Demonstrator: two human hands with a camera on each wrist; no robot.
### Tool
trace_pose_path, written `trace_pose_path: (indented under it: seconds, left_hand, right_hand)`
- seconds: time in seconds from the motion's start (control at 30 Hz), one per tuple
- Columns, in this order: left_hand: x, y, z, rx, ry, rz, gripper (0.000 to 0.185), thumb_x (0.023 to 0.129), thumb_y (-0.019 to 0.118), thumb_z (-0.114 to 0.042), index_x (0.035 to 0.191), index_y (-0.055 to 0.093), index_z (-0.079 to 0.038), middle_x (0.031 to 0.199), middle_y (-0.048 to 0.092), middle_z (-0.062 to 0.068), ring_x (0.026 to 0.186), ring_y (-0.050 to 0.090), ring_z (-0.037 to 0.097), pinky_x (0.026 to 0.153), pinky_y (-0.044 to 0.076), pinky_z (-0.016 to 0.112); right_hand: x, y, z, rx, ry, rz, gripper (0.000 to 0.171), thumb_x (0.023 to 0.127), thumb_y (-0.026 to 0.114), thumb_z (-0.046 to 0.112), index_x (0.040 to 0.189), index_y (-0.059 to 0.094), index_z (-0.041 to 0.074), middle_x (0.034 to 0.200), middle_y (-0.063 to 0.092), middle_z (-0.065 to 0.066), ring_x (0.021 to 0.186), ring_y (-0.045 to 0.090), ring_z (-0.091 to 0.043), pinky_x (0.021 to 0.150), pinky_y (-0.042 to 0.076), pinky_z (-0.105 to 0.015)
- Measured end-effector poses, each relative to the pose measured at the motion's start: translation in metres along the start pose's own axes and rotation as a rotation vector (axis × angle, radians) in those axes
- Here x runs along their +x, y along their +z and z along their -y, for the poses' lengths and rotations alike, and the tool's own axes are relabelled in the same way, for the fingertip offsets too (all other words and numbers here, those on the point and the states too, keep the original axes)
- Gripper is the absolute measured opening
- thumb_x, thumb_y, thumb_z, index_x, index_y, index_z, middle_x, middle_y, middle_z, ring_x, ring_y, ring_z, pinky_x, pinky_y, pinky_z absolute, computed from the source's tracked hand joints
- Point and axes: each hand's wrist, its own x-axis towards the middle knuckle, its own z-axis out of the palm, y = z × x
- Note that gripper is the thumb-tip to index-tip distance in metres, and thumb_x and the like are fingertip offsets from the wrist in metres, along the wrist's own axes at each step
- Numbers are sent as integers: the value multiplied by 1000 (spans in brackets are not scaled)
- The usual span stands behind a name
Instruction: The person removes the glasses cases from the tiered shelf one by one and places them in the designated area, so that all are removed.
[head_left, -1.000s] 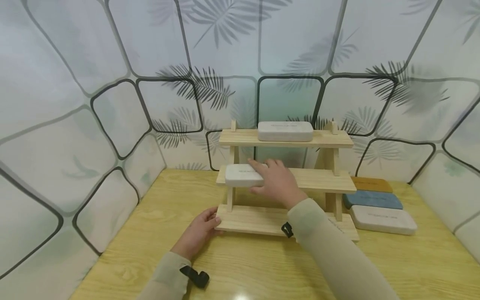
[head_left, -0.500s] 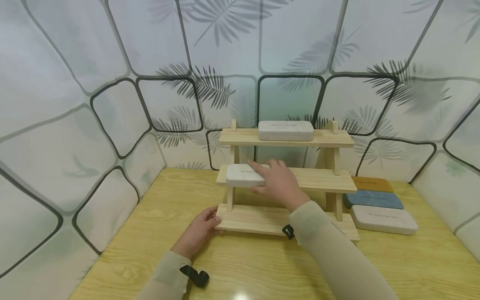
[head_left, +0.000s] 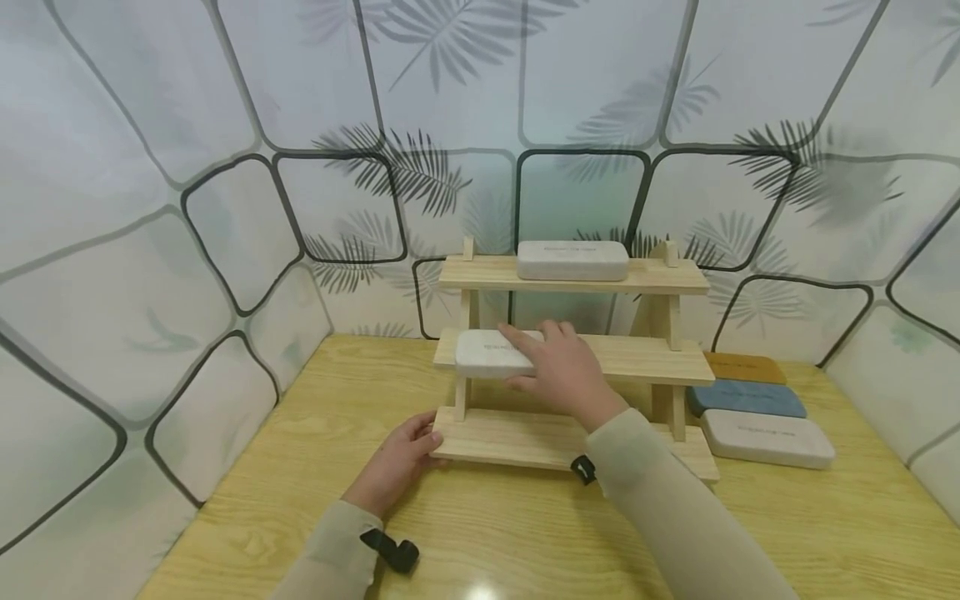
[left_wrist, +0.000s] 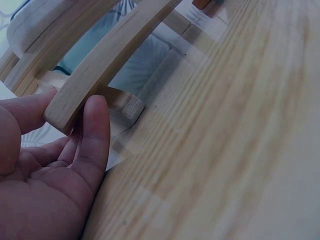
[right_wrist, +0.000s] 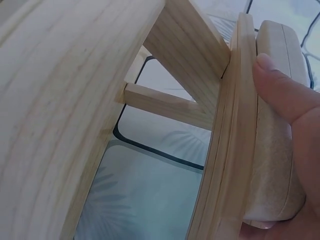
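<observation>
A three-tier wooden display stand (head_left: 517, 437) stands on the table. On its middle shelf lies a white glasses case (head_left: 491, 354) toward the left end. My right hand (head_left: 566, 371) holds this case from its right side, index finger along the top; in the right wrist view the thumb presses the case (right_wrist: 277, 165) near the board's front edge. The left hand (head_left: 397, 462) grips the left end of the bottom shelf. In the left wrist view its thumb and fingers pinch the board (left_wrist: 100, 72). A second white glasses case (head_left: 572, 261) lies on the top shelf.
Right of the stand, an orange case (head_left: 744, 367), a blue case (head_left: 748, 398) and a white case (head_left: 767, 437) lie in a row on the wooden table (head_left: 300, 508). Patterned curtain walls (head_left: 420, 75) enclose the back and sides.
The right hand and its white glasses case have shifted slightly to the right and toward the middle shelf's front edge. The left hand keeps its hold on the bottom shelf.
</observation>
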Motion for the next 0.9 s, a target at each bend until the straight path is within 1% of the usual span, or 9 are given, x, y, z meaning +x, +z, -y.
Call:
trace_pose_path:
  seconds: [0.27,0.37,0.43,0.5,0.6,0.7,0.9]
  left_hand:
    - [1,-1,2,15,-13,2,65,107,54,-24,157,22,1,148,43,26,126,54,34,96,54,41]
    - [0,-1,1,9,-10,-5,64,107,53,-22,157,21,2,147,44,26,124,55,33,95,54,42]
    - [0,0,0,-1,-6,-12,63,107,54,-20,157,22,2,146,44,26,123,55,33,95,54,42]
    - [-1,1,-1,-3,2,-16,62,107,53,-19,157,22,4,145,44,27,122,56,33,95,54,42]
    - [-1,2,-2,-7,8,-21,62,107,54,-18,156,23,3,146,44,27,122,55,34,95,54,43]
    - [0,2,-1,-5,7,-17,61,107,54,-18,156,24,3,146,44,27,123,55,34,95,54,43]
    - [0,0,4,17,11,-18,62,107,54,-19,156,25,4,147,44,27,122,56,34,94,55,40]
  right_hand:
    - [-16,0,-2,-56,-67,-78,87,83,73,63,157,39,34,120,55,-18,107,52,-36,85,51,-52]
    - [-24,-1,-4,-45,-90,-114,88,82,75,62,157,40,33,120,55,-17,108,53,-37,88,50,-54]
    - [-30,-2,-5,-34,-107,-135,89,82,76,61,157,40,32,122,56,-18,110,53,-37,93,48,-55]
    - [-36,-4,-7,-13,-113,-154,89,81,78,59,157,40,32,124,55,-19,113,52,-38,97,46,-57]
    - [-44,-8,-11,0,-112,-178,89,80,81,57,156,42,32,127,55,-20,115,52,-39,100,43,-58]
    - [-52,-12,-16,7,-109,-193,89,79,83,55,156,43,31,126,55,-21,114,52,-40,99,43,-59]
    - [-64,-19,-26,11,-101,-203,90,78,83,56,155,44,29,126,55,-22,113,52,-42,98,43,-60]
